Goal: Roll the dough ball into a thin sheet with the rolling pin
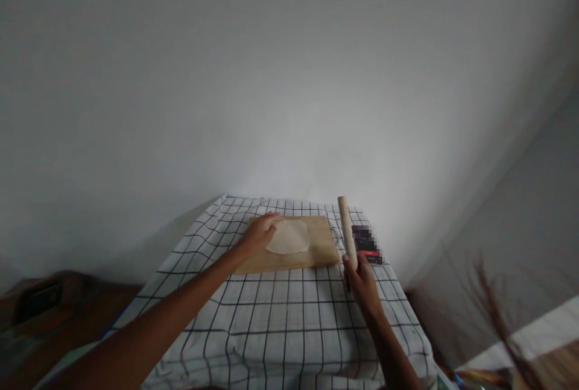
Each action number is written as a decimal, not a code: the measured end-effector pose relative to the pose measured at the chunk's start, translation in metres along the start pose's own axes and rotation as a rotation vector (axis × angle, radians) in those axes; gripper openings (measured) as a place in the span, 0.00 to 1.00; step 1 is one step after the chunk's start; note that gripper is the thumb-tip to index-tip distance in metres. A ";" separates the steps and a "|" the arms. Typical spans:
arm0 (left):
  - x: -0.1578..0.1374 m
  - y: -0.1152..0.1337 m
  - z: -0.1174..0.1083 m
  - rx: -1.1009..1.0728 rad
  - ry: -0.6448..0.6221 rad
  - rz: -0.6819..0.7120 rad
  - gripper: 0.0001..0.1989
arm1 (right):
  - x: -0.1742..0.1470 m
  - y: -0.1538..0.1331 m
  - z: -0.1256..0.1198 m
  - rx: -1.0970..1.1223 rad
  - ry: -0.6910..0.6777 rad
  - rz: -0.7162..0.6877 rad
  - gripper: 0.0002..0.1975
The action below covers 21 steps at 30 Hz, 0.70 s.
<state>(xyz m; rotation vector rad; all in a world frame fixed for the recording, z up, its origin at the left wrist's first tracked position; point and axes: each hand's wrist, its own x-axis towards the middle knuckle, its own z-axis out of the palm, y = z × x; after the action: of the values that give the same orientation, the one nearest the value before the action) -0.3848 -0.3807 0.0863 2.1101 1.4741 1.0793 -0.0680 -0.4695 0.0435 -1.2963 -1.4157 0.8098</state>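
While the left hand (261, 230) lies flat on the dough (288, 237) (on a wooden board (323, 245)), the right hand (359, 281) grips a rolling pin (347, 230) upright.

1. You have no readable text, label, number or sign in view.
2. The dark packet (366, 244) just right of the rolling pin (347, 234) is blurred, so its print cannot be read.

Dim, soft light; the wall glows brightest beyond the left hand (261, 230). Corners darken and bend, and the blur is strongest right of the right hand (360, 281).
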 end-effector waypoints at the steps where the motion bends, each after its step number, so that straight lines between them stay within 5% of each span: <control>1: -0.002 0.005 0.011 0.112 -0.047 0.094 0.20 | 0.003 -0.001 0.001 -0.089 -0.034 -0.033 0.21; 3: -0.009 0.012 0.031 0.297 -0.141 0.211 0.23 | 0.009 -0.003 0.001 -0.222 -0.081 -0.090 0.21; 6: -0.014 0.012 0.041 0.298 -0.243 0.202 0.23 | 0.013 -0.004 -0.002 -0.336 -0.129 -0.127 0.20; 9: -0.003 0.005 0.017 0.223 -0.249 0.131 0.23 | 0.017 -0.007 -0.005 -0.506 -0.177 -0.154 0.21; 14: 0.022 0.009 -0.024 0.115 -0.055 0.057 0.26 | 0.034 -0.012 0.000 -0.698 -0.268 -0.218 0.23; 21: 0.026 0.013 0.054 0.291 -0.127 0.231 0.19 | 0.058 -0.008 0.008 -0.854 -0.271 -0.259 0.24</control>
<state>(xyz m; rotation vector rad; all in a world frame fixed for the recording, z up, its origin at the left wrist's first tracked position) -0.3312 -0.3551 0.0699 2.5507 1.4252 0.8246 -0.0731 -0.4133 0.0627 -1.5989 -2.2290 0.1832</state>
